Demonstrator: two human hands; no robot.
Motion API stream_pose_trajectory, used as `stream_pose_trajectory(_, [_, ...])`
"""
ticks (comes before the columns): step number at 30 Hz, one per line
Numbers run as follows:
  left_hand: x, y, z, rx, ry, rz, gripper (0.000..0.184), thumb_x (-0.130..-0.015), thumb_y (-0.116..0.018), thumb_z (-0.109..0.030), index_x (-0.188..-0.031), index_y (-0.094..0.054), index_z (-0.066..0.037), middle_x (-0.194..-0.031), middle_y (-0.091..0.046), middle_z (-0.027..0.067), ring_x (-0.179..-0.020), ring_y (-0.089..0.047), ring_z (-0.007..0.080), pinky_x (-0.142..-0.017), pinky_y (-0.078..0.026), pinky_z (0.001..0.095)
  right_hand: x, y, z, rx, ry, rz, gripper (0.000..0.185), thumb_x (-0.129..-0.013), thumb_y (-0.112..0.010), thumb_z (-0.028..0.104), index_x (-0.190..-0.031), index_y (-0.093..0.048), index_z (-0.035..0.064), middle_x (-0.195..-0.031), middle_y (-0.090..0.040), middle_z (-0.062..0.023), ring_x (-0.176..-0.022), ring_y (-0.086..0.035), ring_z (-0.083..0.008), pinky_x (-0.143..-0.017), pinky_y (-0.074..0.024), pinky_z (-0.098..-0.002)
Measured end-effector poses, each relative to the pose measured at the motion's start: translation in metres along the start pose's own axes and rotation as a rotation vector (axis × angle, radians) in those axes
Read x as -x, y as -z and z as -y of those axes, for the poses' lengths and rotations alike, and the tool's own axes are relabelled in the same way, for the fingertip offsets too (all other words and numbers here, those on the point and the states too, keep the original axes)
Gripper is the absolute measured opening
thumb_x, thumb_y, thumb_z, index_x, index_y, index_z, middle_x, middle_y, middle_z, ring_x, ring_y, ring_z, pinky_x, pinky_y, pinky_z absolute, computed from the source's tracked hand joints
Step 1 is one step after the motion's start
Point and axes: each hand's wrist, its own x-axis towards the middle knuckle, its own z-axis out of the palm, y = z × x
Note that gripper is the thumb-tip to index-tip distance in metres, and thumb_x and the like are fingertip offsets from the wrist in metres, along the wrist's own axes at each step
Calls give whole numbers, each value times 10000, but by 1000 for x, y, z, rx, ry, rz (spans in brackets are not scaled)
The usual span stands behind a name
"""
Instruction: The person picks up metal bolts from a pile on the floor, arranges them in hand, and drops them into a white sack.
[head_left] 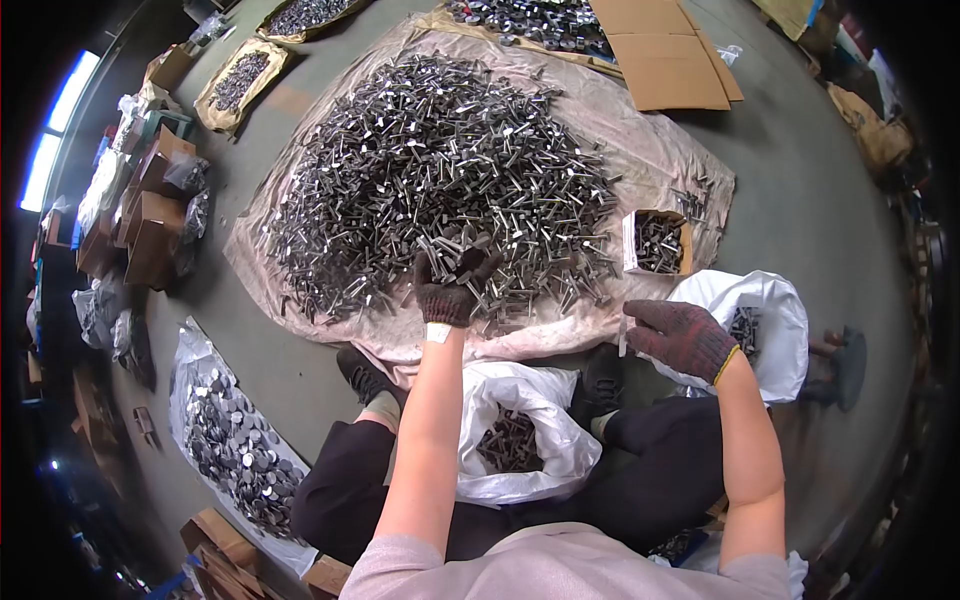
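A large heap of metal bolt-like parts is spread on a pale cloth. At the heap's near edge my left hand, in a dark knit glove, is cupped around several of these parts. My right hand, gloved too, is to the right of the cloth's near edge, its fingers together around a small metal piece at their tips. Between my legs stands an open white sack with dark metal parts inside. Another white sack holding metal parts is beside my right hand.
An open box of parts sits on the cloth's right side. Round discs lie on plastic at the left. Flat cardboard is at the top, cartons at far left, a stool at right.
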Motion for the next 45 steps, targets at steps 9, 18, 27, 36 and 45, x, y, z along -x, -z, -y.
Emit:
stream_pose_trajectory(9, [23,-63,16,150,58,198,547,-943,-572,-429,-1403,-539,-134,-1481,-493,195,-1363,-416,512,-1135,-316,679,2,-8,0,29,-17,29,535,-947,-573,457,-1343,-603,99,-1268,-661,-166,-1168,-631,-334,-1001,-487,-409])
stream_pose_trajectory(18, [93,-114,49,324,173,351,592,-961,-598,-435,-1462,-490,-139,-1570,-378,174,-1437,-317,485,-1188,-250,646,-5,-21,38,109,88,0,436,-932,-619,379,-1230,-641,61,-1110,-699,-173,-1024,-682,-331,-896,-526,-421])
stream_pose_trajectory(27, [190,-115,67,195,91,323,638,-978,-519,-522,-1520,-423,-200,-1594,-360,136,-1435,-354,435,-1177,-263,633,40,-116,108,-312,294,-159,273,-894,-690,296,-926,-695,25,-743,-636,-138,-687,-640,-228,-666,-507,-381])
stream_pose_trajectory(36, [280,-80,58,91,129,326,632,-1009,-441,-556,-1534,-398,-207,-1591,-359,139,-1427,-366,440,-1185,-249,633,86,-160,116,-8,404,-266,156,-880,-705,223,-877,-745,72,-744,-668,-135,-661,-650,-227,-648,-519,-329])
stream_pose_trajectory(45, [336,-76,69,221,198,241,634,-989,-500,-547,-1529,-404,-229,-1577,-381,144,-1432,-355,443,-1149,-281,678,73,-161,91,-1198,106,166,476,-1049,-506,434,-1070,-683,-8,-949,-701,-74,-864,-653,-158,-771,-521,-290])
